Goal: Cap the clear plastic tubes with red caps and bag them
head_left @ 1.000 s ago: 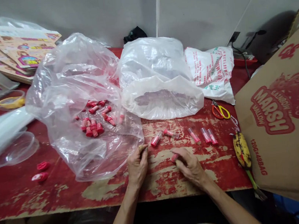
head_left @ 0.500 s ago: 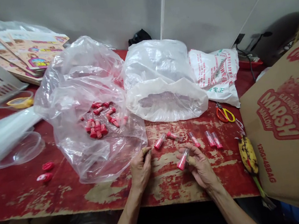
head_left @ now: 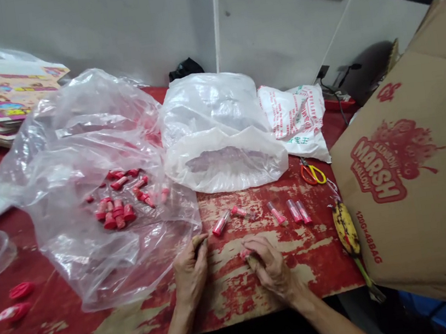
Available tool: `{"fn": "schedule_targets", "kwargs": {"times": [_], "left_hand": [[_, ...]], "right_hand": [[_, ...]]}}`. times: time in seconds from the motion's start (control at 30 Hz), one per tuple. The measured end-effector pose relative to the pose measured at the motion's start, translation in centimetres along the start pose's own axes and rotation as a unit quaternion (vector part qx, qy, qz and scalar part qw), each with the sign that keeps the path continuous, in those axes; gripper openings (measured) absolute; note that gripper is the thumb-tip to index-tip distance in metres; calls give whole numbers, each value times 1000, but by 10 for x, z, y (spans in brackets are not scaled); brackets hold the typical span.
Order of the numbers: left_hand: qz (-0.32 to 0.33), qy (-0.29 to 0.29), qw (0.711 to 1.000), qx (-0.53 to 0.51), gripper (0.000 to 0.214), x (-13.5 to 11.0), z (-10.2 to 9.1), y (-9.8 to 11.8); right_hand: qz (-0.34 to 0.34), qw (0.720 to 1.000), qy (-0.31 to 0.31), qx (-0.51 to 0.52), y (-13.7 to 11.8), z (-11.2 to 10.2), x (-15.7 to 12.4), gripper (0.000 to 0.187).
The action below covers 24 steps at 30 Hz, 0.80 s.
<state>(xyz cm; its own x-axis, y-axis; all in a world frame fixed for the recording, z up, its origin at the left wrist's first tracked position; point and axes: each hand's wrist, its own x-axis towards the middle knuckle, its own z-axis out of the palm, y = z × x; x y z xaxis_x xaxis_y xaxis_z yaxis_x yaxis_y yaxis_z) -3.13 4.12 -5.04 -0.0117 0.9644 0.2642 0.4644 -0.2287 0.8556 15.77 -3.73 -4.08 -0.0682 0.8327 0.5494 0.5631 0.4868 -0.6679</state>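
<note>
My right hand [head_left: 268, 268] is curled around a small pink-tipped tube [head_left: 244, 253], and its fingers hide most of it. My left hand [head_left: 190, 271] rests beside the edge of a clear plastic bag [head_left: 93, 246], fingers drawn together, with a tan-covered fingertip and nothing visible in its grip. Several clear tubes with pink ends [head_left: 221, 223] lie on the table just above my hands. Inside the bag is a heap of red-pink plastic caps [head_left: 115, 208].
A second clear bag [head_left: 220, 145] and a printed white bag [head_left: 295, 118] stand behind the tubes. Orange-handled scissors [head_left: 312, 172] and a spotted banana [head_left: 346, 232] lie on the worn red table [head_left: 243, 308]. A cardboard carton [head_left: 398, 175] intrudes at the right.
My right hand has closed and dropped lower, now covering the tube it held up half a second ago. The whole scene has shifted left in the picture as the camera turned.
</note>
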Motion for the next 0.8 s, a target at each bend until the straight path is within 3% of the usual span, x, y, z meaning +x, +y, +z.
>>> {"fn": "schedule_targets", "kwargs": {"times": [0.17,0.3,0.4,0.57,0.63,0.7,0.73,0.8], "left_hand": [[3,7,1000,2,28,1,1,-4],[4,6,1000,3,28,2,1,-5],[3,2,1000,0,28,2,0,-4],[-1,4,1000,-7,29,3,0,-5],[0,2,1000,-7,28,3,0,-5],[4,1,1000,-7,27,3,0,-4],[6,1,1000,-7,26,3,0,-3],[8,1,1000,-6,25,2,0,-1]], "right_hand": [[-29,999,-25,-21,-2,3,1,52],[-15,999,23,-19,-1,5,1,53],[-37,997,-9,-70,-2,4,3,54],[-22,996,19,-88,-1,3,4,49],[6,999,1,-42,-1,3,4,44],[111,989,29,90,-3,2,6,38],[171,967,62,177,-4,1,7,36],[261,893,123,345,-7,-3,11,38]]}}
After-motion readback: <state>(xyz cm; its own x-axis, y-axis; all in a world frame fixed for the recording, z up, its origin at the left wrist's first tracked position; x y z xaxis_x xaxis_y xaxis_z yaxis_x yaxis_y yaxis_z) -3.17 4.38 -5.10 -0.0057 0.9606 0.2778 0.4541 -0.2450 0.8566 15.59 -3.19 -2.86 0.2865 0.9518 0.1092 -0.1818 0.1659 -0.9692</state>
